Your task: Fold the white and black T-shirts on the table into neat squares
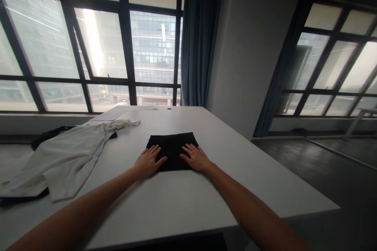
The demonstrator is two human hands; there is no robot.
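A black cloth (172,151), folded into a flat, roughly rectangular shape, lies on the white table (188,200). My left hand (149,160) rests flat on its left side, fingers spread and thumb pointing inward. On the right side of the cloth lies my right hand (196,157), also flat with its fingers apart. Neither hand grips anything. The cloth's far edge shows beyond my fingertips, and its near edge shows between my wrists.
A white garment (73,153) is spread loosely over the table's left side, with dark cloth (50,135) showing beneath it. Papers (113,113) lie at the far left. The table's right edge runs diagonally toward the near right corner. Windows and a blue curtain (198,43) stand beyond.
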